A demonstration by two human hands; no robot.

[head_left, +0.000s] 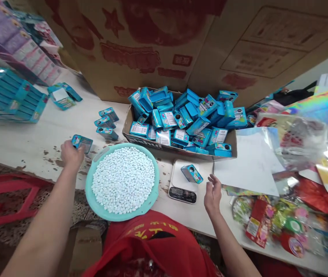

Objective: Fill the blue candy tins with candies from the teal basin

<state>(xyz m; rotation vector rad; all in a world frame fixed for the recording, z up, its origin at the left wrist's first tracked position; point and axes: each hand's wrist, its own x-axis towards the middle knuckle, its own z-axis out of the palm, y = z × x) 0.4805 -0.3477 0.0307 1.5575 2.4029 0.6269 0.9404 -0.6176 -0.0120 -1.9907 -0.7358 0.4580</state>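
My left hand (pixel 73 154) closes around the near end of a small blue box (pixel 82 143) on the table, left of the bowl. My right hand (pixel 213 193) has its fingers apart and holds nothing. It hovers just right of another small blue box (pixel 192 174), which stands on a white digital scale (pixel 181 188). Between my arms a mint-green bowl (pixel 89 188) is full of small white candy-like pieces (pixel 123 180). Several blue boxes (pixel 106 122) stand in a short row behind the bowl's left side.
An open cardboard tray (pixel 181 151) heaped with blue boxes lies behind the scale. A large carton (pixel 164 50) rises behind it. Shrink-wrapped blue packs (pixel 10 94) sit far left. White paper (pixel 250 161) and plastic packaging (pixel 297 223) cover the right side. A red stool (pixel 10 196) stands left.
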